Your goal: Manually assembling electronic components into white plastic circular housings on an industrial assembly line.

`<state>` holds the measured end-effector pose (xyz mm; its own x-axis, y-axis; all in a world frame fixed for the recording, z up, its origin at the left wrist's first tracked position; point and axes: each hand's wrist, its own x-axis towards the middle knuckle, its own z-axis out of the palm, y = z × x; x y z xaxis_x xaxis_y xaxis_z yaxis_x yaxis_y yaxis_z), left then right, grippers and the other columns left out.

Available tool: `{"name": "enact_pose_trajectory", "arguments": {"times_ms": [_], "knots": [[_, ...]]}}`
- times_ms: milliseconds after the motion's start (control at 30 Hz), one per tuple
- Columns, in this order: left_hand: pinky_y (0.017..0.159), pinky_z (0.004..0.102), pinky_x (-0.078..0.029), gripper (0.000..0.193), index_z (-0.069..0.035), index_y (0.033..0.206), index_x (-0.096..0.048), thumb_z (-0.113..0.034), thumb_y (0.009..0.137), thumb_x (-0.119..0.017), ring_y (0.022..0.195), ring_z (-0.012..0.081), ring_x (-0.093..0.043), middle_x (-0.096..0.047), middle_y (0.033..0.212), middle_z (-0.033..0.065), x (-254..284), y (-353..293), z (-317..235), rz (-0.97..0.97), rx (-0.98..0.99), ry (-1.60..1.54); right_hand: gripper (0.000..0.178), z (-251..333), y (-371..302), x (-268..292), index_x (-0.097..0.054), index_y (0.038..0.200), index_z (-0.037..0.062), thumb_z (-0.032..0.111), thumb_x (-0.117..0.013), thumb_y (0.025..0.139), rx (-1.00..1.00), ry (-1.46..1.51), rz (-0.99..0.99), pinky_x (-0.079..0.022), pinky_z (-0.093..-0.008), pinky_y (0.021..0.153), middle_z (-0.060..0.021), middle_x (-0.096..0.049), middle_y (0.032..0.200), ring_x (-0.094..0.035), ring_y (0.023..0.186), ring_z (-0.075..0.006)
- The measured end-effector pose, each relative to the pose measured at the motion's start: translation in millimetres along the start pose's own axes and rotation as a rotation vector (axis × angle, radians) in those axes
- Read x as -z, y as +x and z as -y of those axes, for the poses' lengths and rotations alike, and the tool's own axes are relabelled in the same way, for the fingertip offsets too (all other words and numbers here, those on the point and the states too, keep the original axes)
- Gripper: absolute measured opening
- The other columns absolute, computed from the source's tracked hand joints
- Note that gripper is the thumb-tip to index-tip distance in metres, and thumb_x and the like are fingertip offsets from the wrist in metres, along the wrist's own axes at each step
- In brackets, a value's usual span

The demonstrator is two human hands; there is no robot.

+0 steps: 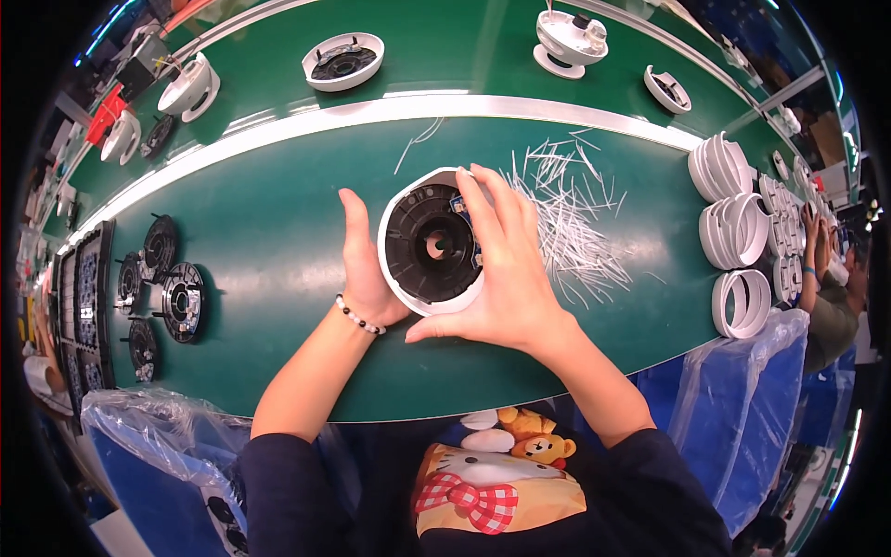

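Note:
Above the middle of the bench I hold a round white plastic housing (436, 305), with a black ribbed disc (416, 265) set inside it. A skin-coloured patch shows through the disc's centre hole. My left hand (371, 278) supports the housing from the left and below; its thumb stands away, and its fingers are hidden behind the part. Across the right side lies my right hand (509, 269), its fingertips on the upper rim and its thumb by the lower edge. A bit of blue circuit board (458, 206) peeks out beside its fingers.
Thin white strips (575, 232) lie piled right of the housing. Stacked white rings (733, 232) stand at the right edge; black discs (183, 302) and a black tray (85, 302) sit left. Beyond a white rail (371, 113) are more white housings (342, 63). Another person's arm (809, 278) shows far right.

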<state>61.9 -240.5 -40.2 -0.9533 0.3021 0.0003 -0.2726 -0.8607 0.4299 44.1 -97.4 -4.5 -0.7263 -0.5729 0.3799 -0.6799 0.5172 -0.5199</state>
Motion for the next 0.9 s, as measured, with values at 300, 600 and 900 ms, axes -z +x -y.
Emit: {"name": "enact_pose_trajectory", "arguments": {"times_ms": [300, 600, 900], "knots": [[0.086, 0.0360, -0.041, 0.053, -0.001, 0.114, -0.042, -0.039, 0.077, -0.045, 0.099, 0.0239, -0.050, -0.050, 0.109, 0.0137, 6, 4, 9, -0.105, -0.123, 0.063, 0.118, -8, -3, -28, -0.014, 0.125, -0.0070, 0.047, -0.077, 0.041, -0.199, 0.163, -0.083, -0.024, -0.0448, 0.095, -0.0252, -0.023, 0.125, -0.027, 0.114, -0.0395], [0.083, 0.0345, -0.042, 0.047, -0.001, 0.108, -0.047, -0.035, 0.077, -0.043, 0.092, 0.0215, -0.053, -0.055, 0.101, 0.0114, -26, 38, 22, -0.218, -0.241, 0.132, 0.116, -33, -6, -20, -0.010, 0.128, -0.0056, 0.056, -0.071, 0.050, -0.124, 0.145, -0.380, -0.022, -0.0412, 0.096, -0.0221, -0.028, 0.124, -0.026, 0.115, -0.0337], [0.085, 0.0439, -0.040, 0.033, -0.002, 0.102, -0.045, -0.026, 0.085, -0.031, 0.100, 0.0253, -0.049, -0.051, 0.107, 0.0133, 0, 201, -18, -0.472, -0.235, 0.368, 0.071, -113, -87, 117, -0.031, 0.121, -0.0033, 0.018, -0.067, 0.063, -0.289, -0.448, -0.714, -0.019, -0.0434, 0.098, -0.0215, -0.025, 0.130, -0.023, 0.120, -0.0370]]}}
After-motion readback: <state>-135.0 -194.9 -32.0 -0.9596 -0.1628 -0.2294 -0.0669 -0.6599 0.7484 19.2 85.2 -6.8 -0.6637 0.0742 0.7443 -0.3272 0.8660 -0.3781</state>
